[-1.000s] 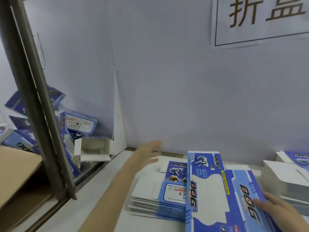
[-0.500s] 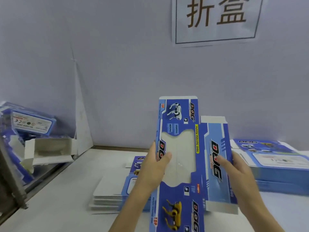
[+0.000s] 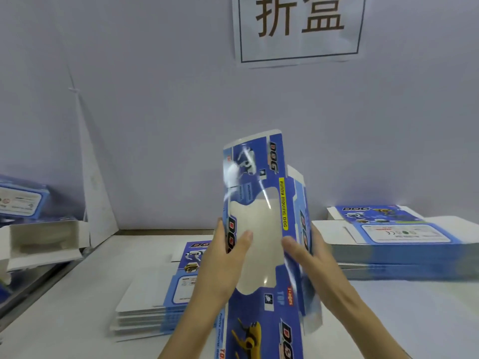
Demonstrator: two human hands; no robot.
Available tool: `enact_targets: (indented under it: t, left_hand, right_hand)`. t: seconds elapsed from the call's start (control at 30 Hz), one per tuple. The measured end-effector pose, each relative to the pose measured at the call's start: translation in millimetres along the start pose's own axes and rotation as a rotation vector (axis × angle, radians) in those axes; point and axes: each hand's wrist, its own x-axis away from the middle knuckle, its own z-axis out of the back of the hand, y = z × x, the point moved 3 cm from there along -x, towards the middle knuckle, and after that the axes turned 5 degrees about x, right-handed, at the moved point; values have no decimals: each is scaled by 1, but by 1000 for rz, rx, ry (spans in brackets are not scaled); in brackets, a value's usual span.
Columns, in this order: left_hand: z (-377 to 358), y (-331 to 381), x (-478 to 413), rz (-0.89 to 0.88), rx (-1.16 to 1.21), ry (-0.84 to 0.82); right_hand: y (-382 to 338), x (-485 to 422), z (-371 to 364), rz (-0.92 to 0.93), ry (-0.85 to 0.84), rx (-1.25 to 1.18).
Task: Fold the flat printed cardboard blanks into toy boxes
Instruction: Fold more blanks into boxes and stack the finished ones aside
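In the centre of the frame, the left hand (image 3: 223, 260) is gripping the left edge of a blue printed "DOG" cardboard blank (image 3: 261, 260), thumb lying on its clear window. The right hand (image 3: 311, 257) is clasping the right side panel, thumb in front and fingers behind, so the blank is standing upright and bowing above the white table (image 3: 77, 294). A stack of flat blanks (image 3: 155, 299) is lying at lower centre, a second stack (image 3: 401, 244) is sitting at the right edge, and an open folded box (image 3: 41, 242) is lying at the left edge.
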Motion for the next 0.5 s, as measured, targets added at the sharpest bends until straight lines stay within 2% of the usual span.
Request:
enact_targets:
  t: [0.13,0.2,0.27,0.37,0.43,0.5]
  left_hand:
    - [-5,13,9,-51,-87,-61]
    - [5,25,8,-64,8,-150]
    - [18,34,7,-18,112,-238]
    - [25,40,11,69,130,-343]
    - [27,45,10,87,153,-348]
    - [33,47,5,81,130,-274]
  right_hand:
    - [3,3,-2,-25,-74,69]
    - [-2,4,8,-30,-58,36]
    - [-10,5,16,-26,-88,-12]
    - [-20,9,13,14,-171,-66]
    - [-23,12,7,6,-193,-105]
    - [-25,14,3,-10,-194,-134]
